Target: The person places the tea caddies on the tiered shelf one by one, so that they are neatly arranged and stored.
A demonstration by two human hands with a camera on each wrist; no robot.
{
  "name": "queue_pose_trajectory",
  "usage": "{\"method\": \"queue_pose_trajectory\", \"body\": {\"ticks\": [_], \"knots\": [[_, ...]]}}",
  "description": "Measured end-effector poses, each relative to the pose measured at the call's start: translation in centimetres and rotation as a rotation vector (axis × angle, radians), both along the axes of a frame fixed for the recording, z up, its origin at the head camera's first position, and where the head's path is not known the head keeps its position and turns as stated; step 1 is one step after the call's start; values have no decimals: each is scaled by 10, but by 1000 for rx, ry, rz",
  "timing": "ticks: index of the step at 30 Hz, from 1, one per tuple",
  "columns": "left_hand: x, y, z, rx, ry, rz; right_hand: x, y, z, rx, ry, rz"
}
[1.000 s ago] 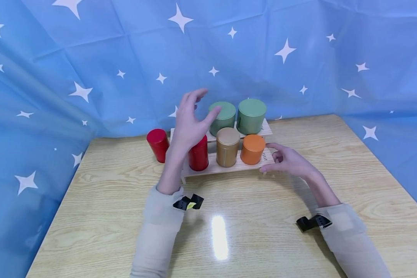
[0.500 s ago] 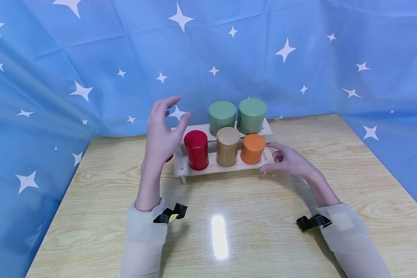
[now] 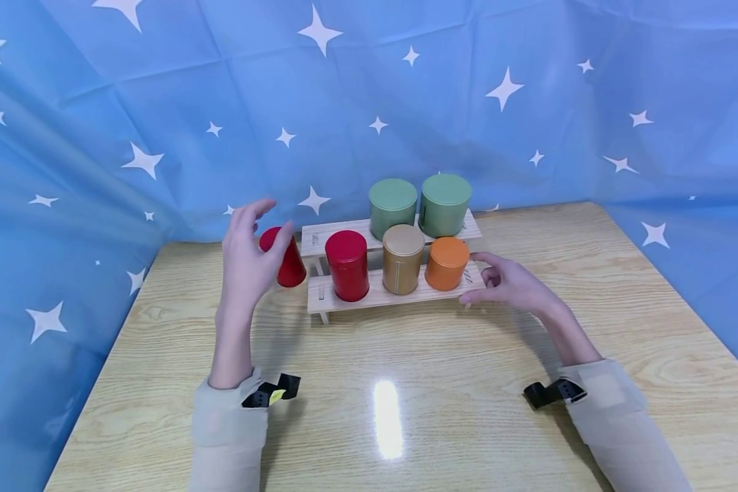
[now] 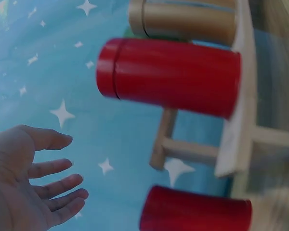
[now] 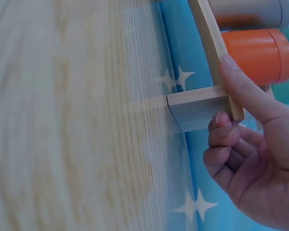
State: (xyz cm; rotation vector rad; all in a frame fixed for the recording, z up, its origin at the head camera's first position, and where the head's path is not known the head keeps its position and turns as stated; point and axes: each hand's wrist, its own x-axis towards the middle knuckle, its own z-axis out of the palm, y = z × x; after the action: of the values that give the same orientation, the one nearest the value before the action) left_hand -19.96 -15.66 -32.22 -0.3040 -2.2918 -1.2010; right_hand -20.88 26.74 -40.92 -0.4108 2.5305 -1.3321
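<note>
My left hand hovers just left of a red canister that stands on the table beside the rack. Its thumb overlaps the canister in the head view; in the left wrist view the fingers are apart from it, holding nothing. A two-tier wooden rack carries a second red canister, a gold canister and a short orange canister on its lower shelf. Two green canisters are on the upper shelf. My right hand grips the lower shelf's right end between thumb and curled fingers.
A wood-grain table reaches to a blue star-patterned cloth behind and at both sides. Bare shelf shows at the left end of both tiers. A bright light reflection lies on the table in front of the rack.
My left hand has moved left and lower, from above the red canister on the rack to beside the one on the table. My right hand has stayed on the rack's end.
</note>
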Motion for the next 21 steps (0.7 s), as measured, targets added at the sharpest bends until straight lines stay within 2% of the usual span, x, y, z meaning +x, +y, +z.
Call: {"method": "queue_pose_trajectory", "body": {"ticks": [5, 11, 21], "knots": [[-3, -12, -11, -4, -105, 44, 0, 1, -1, 2, -2, -4], [-7, -23, -20, -24, -195, 80, 0, 0, 0, 3, -1, -3], [-20, -35, -44, -100, -297, 74, -1, 0, -1, 15, 3, 0]]}}
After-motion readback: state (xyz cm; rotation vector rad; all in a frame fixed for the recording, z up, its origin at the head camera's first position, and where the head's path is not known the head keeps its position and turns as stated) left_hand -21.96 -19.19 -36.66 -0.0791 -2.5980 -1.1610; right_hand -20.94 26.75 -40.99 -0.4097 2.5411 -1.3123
